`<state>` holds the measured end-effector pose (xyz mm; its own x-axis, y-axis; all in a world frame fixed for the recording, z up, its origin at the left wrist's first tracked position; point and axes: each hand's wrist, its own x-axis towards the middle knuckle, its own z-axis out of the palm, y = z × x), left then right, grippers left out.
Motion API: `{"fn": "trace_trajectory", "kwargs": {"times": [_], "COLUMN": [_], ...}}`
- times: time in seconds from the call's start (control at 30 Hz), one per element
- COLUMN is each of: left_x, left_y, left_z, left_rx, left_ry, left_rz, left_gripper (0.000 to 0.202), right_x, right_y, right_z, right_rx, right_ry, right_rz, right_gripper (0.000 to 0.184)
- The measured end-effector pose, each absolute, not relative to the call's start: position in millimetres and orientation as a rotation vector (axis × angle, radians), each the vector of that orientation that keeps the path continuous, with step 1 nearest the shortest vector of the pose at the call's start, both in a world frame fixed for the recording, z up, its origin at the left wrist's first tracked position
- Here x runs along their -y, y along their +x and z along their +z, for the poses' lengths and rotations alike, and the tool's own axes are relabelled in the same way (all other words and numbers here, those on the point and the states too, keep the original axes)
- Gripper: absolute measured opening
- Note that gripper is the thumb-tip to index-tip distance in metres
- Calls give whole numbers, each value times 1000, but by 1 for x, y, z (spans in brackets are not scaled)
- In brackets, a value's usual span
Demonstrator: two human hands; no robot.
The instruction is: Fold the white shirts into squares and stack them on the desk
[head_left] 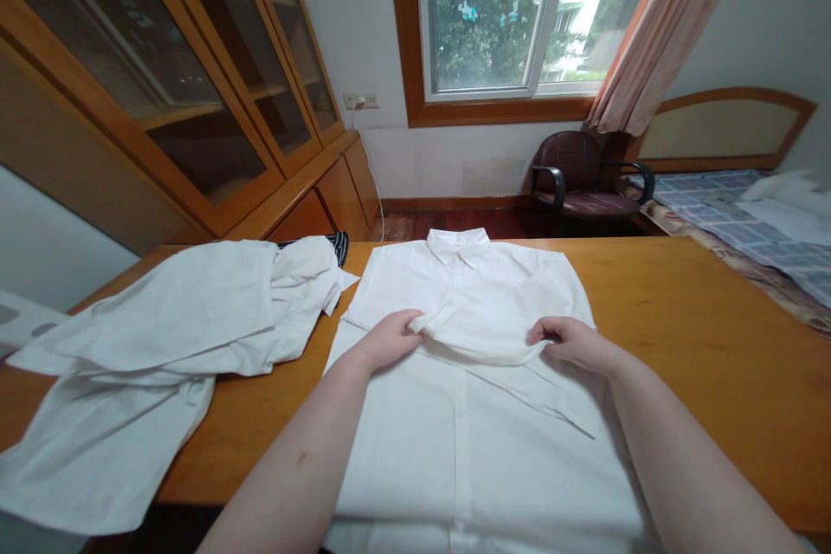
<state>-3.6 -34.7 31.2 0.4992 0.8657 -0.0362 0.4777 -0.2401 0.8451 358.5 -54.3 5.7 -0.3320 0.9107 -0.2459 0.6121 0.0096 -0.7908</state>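
Note:
A white collared shirt point(402, 450) lies front up on the wooden table, its collar at the far edge and its lower part running toward me. Across its chest, a loose fold of white cloth sags between my two hands; whether it is a sleeve I cannot tell. My left hand point(394, 339) pinches the fold's left end, fingers closed. At the other end, my right hand point(571, 344) grips the cloth between thumb and fingers. Below the fold, thin creased edges of cloth slant down to the right.
White garments point(188, 303) are heaped on the table's left side, with a black striped cloth point(338, 248) behind them. The wooden table point(707, 363) extends to the right. Beyond it are an armchair point(575, 173), a bed point(746, 216) and a glass-door cabinet point(260, 182).

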Motion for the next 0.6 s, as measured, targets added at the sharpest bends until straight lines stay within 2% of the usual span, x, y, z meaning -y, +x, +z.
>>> {"fn": "trace_trajectory", "kwargs": {"times": [0.3,0.47,0.6], "left_x": [22,11,14], "left_y": [-11,-17,-16], "left_z": [19,8,9], "left_rx": [-1414,-1733,-1778], "left_ry": [1701,1584,1640], "left_rz": [928,983,1060], "left_gripper": [28,28,30], "right_x": [55,55,56], "right_y": [357,356,354], "right_z": [10,11,13], "right_rx": [1958,1950,1964], "right_ry": [-1569,-1626,-1659], "right_rz": [1244,1237,1201], "right_gripper": [34,33,32]}}
